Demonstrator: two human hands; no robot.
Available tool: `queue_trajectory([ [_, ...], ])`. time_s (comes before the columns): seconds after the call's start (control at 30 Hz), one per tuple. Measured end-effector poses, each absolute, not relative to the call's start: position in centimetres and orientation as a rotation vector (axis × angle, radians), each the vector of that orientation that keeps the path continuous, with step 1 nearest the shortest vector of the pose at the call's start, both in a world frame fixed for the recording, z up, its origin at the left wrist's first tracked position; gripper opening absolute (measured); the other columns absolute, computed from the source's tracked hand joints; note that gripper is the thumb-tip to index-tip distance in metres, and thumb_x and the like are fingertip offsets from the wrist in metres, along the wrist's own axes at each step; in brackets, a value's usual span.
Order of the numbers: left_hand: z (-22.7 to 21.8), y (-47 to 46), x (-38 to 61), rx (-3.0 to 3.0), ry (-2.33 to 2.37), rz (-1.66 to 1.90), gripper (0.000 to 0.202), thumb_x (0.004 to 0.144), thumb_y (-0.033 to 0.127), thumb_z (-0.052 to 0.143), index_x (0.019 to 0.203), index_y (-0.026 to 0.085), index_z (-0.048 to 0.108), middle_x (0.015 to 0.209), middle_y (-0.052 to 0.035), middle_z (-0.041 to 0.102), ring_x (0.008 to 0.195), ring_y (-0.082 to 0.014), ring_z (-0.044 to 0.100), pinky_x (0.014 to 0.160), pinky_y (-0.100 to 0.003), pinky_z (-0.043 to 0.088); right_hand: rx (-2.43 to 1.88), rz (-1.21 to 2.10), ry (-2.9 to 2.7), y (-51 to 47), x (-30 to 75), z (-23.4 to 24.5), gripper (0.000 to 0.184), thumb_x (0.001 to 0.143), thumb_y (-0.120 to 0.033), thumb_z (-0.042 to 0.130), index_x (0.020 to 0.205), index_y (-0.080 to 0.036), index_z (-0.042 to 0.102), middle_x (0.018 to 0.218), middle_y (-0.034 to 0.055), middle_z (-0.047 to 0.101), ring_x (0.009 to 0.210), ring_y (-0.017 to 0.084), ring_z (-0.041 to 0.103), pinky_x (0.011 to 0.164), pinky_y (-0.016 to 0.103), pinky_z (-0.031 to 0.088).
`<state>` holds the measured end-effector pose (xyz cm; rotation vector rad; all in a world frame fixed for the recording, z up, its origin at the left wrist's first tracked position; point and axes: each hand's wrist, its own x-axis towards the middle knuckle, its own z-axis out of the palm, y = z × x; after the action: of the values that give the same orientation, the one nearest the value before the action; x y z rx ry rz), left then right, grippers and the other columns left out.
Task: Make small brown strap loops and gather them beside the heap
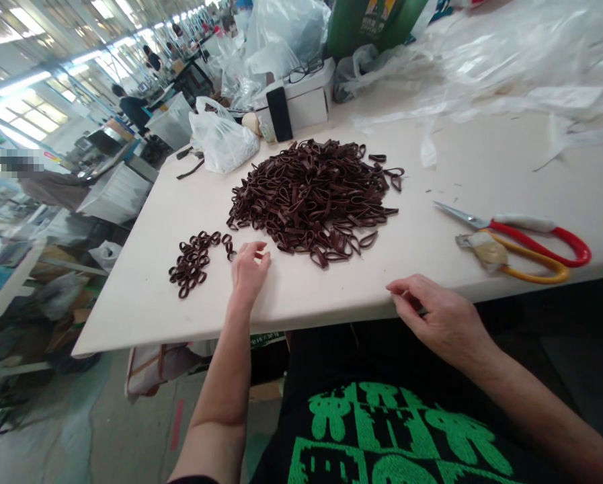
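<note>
My left hand (251,270) is over the table just left of a big heap of dark brown strap loops (311,195). Its fingers are loosely bent and apart, with nothing visible in them. Close by its left side lie a few small brown rings (229,247), beside a smaller group of round brown rings (191,262). At the table's front edge is my right hand (432,312), thumb and forefinger tips brought together. Whatever those tips hold, if anything, cannot be made out. Scissors (523,242) with red and yellow handles lie right of it, blades pointing left.
Behind the heap stand a white box (306,97) with eyeglasses on top, a black phone-like object (279,114) and a white plastic bag (223,138). Clear plastic sheeting (523,54) covers the back right. At left, a person (54,185) sits among bins and workbenches.
</note>
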<state>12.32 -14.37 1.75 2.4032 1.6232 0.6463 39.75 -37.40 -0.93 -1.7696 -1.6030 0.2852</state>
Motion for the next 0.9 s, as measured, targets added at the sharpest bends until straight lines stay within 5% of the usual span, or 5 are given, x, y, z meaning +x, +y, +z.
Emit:
queue_trajectory([
  [0.33,1.6,-14.4,15.1,2.345,1.603,0.481,0.006,0.076,0.026,0.063,0.076,0.019,0.064,0.078,-0.0012,0.064,0.072,-0.0163,0.059,0.073,-0.030,0.043,-1.732,0.317,-1.594,-37.7,40.0,-0.7,0.015,0.091,-0.021,0.049,0.093,-0.021,0.064,0.086,0.0046,0.070,0.075,0.020,0.066,0.071,0.032,0.049],
  [0.5,1.5,-17.6,14.4,1.820,1.344,0.681,0.023,0.072,0.037,0.068,0.070,0.019,0.054,0.061,0.0053,0.053,0.057,-0.0098,0.048,0.058,-0.023,0.037,-1.688,0.423,-1.502,-37.0,39.1,-0.1,0.013,0.090,-0.022,0.051,0.094,-0.022,0.063,0.081,0.0034,0.068,0.068,0.017,0.065,0.069,0.032,0.052],
  [0.63,1.8,-21.5,15.3,1.496,1.179,0.644,0.029,0.070,0.040,0.072,0.073,0.019,0.052,0.055,0.0071,0.051,0.048,-0.0071,0.043,0.049,-0.020,0.032,-1.569,0.586,-1.436,-36.0,37.4,0.5,0.022,0.090,-0.021,0.051,0.110,-0.022,0.060,0.098,0.0053,0.069,0.076,0.016,0.067,0.071,0.031,0.056],
  [0.77,2.5,-25.3,17.0,1.411,1.044,0.504,0.031,0.070,0.038,0.074,0.071,0.019,0.049,0.054,0.0080,0.048,0.047,-0.0062,0.042,0.049,-0.019,0.031,-1.424,0.727,-1.414,-34.9,35.7,0.9,0.037,0.089,-0.021,0.054,0.125,-0.023,0.054,0.116,0.0070,0.065,0.091,0.016,0.067,0.079,0.032,0.058],
  [0.9,2.9,-27.9,18.1,1.384,0.942,0.420,0.031,0.073,0.036,0.073,0.070,0.018,0.048,0.056,0.0080,0.045,0.051,-0.0055,0.039,0.051,-0.020,0.028,-1.360,0.784,-1.479,-34.6,35.0,0.7,0.032,0.085,-0.016,0.056,0.116,-0.021,0.061,0.105,0.0050,0.069,0.093,0.017,0.067,0.086,0.034,0.056],
])
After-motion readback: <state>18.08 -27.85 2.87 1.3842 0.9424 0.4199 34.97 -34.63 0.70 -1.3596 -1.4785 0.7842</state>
